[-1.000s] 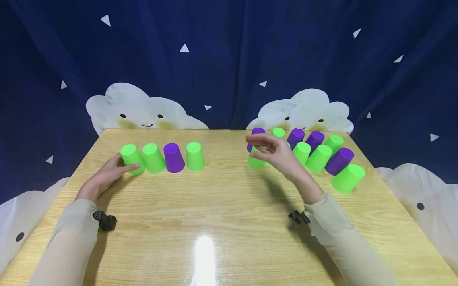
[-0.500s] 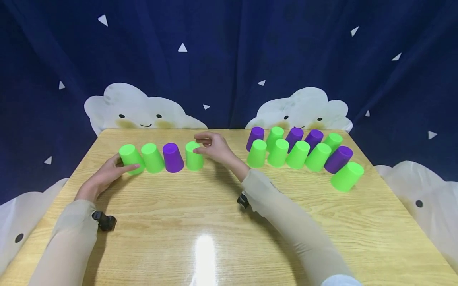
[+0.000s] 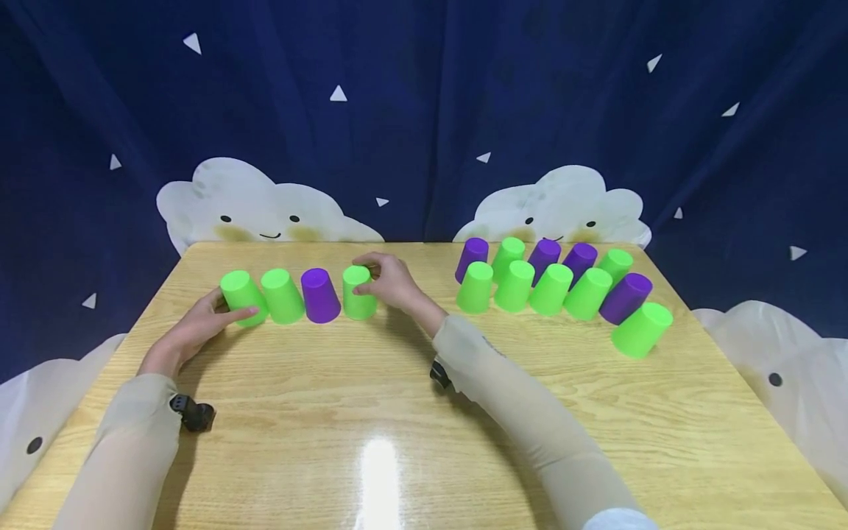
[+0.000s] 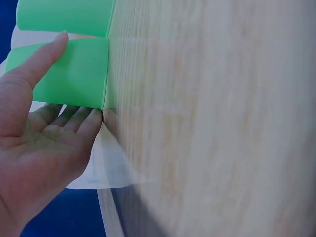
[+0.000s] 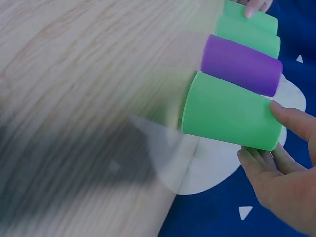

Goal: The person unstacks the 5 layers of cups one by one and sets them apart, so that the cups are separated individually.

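Observation:
Four upside-down cups stand in a row at the left: a green cup [image 3: 242,294] at the far left, another green cup [image 3: 283,296], a purple cup [image 3: 321,296] and a green cup [image 3: 358,298] at the right end. My left hand [image 3: 201,326] holds the leftmost one from its outer side, thumb across the front and fingers along the far side, as the left wrist view shows on that green cup [image 4: 74,74]. My right hand [image 3: 395,282] grips the right-end green cup [image 5: 232,111] near its raised base, thumb on one side and fingers on the other.
At the back right of the wooden table [image 3: 298,442] stand several more upside-down cups in two close rows, green [image 3: 475,288] and purple [image 3: 626,298]. Behind the table's far edge hangs a dark blue curtain [image 3: 397,110] with white clouds.
My right hand has moved left from the right-hand cups to the right-end green cup of the left row and taken hold of it. The left hand has stayed on its cup.

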Action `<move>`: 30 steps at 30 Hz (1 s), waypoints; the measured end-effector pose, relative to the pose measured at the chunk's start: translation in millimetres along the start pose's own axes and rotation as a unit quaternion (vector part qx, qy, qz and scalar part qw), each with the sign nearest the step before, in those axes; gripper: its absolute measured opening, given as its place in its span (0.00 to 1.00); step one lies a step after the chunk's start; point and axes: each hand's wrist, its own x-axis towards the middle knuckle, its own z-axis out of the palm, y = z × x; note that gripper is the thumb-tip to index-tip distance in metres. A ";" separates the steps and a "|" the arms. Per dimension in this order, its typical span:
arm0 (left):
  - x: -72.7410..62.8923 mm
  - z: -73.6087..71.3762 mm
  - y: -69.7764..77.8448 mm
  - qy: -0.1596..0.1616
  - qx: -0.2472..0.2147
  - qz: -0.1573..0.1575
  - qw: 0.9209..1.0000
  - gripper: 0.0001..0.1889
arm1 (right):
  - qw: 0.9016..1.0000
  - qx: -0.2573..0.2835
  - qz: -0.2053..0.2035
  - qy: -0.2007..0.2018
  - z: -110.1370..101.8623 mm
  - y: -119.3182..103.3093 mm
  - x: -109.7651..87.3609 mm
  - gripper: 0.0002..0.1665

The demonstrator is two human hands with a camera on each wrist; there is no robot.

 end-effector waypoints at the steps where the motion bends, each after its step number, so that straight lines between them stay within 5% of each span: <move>1: 0.2 0.3 -0.3 -0.001 0.001 -0.001 1.000 0.48 | 1.000 0.001 -0.001 0.000 -1.5 -0.7 -1.2 0.31; 12: 1.8 0.6 0.1 -0.003 0.005 0.000 1.000 0.47 | 0.998 0.049 -0.050 0.001 -26.2 -8.9 -26.6 0.30; 30: -0.6 0.5 1.2 -0.003 0.008 0.001 1.000 0.49 | 0.993 0.077 -0.084 -0.021 -90.9 2.8 -104.4 0.29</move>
